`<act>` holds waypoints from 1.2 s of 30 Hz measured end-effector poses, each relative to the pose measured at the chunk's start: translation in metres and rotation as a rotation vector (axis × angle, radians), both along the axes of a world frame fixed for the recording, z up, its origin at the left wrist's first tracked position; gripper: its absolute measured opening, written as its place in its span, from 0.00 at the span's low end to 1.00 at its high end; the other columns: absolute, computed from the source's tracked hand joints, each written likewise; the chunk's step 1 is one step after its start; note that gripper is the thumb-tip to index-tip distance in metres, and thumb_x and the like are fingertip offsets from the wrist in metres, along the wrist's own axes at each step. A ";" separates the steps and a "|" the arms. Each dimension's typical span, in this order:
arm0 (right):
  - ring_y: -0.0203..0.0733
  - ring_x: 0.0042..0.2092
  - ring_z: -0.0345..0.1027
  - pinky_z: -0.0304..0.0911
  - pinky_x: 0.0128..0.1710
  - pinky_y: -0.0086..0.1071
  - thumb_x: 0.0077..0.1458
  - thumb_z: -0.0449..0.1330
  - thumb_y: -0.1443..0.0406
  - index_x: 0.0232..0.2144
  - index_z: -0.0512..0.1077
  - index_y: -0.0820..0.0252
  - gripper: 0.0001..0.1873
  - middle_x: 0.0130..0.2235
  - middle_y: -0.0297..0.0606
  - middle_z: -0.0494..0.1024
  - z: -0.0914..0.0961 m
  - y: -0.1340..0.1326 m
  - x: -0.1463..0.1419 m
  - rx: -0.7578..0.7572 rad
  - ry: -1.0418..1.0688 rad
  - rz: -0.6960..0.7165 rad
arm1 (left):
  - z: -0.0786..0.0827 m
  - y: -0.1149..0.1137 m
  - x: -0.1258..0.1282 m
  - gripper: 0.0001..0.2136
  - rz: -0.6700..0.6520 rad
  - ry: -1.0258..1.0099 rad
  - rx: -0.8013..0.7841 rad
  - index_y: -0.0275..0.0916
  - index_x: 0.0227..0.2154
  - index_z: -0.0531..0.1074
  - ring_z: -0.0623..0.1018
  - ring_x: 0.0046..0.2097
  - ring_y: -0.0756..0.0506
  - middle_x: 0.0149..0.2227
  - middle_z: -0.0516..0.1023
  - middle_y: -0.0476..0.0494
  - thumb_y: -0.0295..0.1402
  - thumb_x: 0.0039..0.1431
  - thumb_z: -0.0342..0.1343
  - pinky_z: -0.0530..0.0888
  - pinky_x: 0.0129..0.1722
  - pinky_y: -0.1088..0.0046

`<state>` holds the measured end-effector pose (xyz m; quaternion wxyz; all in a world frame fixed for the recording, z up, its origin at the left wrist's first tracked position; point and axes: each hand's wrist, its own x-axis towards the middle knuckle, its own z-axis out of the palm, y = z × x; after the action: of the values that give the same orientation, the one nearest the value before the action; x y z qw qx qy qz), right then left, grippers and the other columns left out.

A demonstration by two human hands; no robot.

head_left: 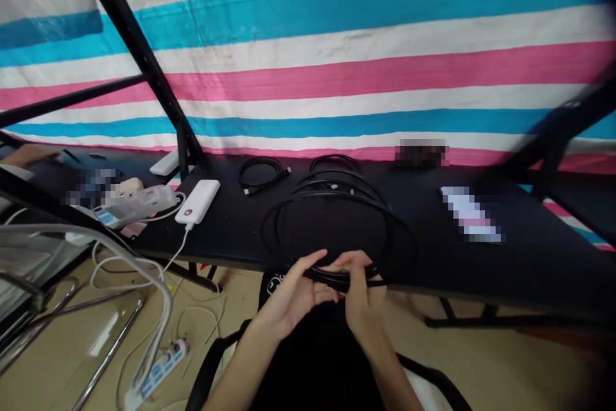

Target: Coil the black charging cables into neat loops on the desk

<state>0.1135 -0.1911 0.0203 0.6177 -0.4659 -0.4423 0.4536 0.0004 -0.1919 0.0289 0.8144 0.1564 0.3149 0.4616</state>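
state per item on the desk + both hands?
left hand: gripping big cable loop
right hand: gripping same loop
big cable loop: coiled, partly on table
small cable: coiled, lying loose
power bank: flat, white lead plugged in

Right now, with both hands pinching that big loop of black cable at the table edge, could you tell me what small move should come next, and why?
Probably draw the loose far side of the cable loop in toward the pinch. The left hand and right hand hold the strands together at the table edge, but the loop sprawls wide across the top, near other cable coils.
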 end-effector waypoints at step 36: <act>0.29 0.13 0.55 0.55 0.15 0.23 0.55 0.56 0.60 0.25 0.66 0.59 0.11 0.12 0.23 0.60 -0.015 0.033 0.031 -0.072 -0.023 -0.052 | -0.016 0.034 0.023 0.07 0.592 0.133 -0.316 0.34 0.39 0.69 0.81 0.36 0.47 0.32 0.76 0.43 0.23 0.58 0.50 0.76 0.38 0.75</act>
<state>0.1447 -0.1580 0.0049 0.6070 -0.5043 -0.4205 0.4477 0.0233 -0.1584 0.0127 0.6371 -0.0402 0.4666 0.6122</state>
